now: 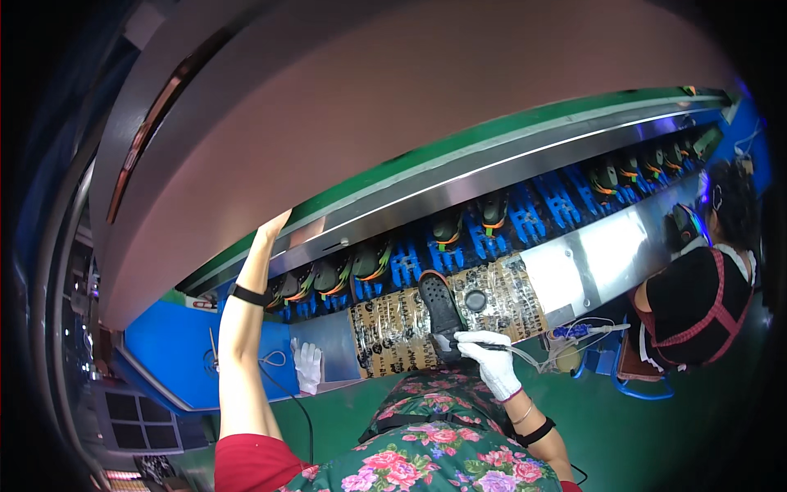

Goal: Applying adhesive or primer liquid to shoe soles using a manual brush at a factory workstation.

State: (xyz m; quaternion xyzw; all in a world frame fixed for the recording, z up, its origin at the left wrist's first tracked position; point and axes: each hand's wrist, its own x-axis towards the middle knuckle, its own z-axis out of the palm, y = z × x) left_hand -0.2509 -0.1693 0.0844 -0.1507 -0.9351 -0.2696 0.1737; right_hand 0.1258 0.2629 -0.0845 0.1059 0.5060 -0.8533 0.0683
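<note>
1. R hand, wht glove, fingers pinching thin tool at blk clog heel end.
2. Clog on taped cardboard, nr round blk disc.
3. L hand up at machine's grn edge; grip can't tell.

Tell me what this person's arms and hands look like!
The right hand has a white, dark-edged glove; the right arm, a thin bracelet and black band. The left arm has a red sleeve and another black band; the left hand, partly hidden, looks gloveless.
</note>
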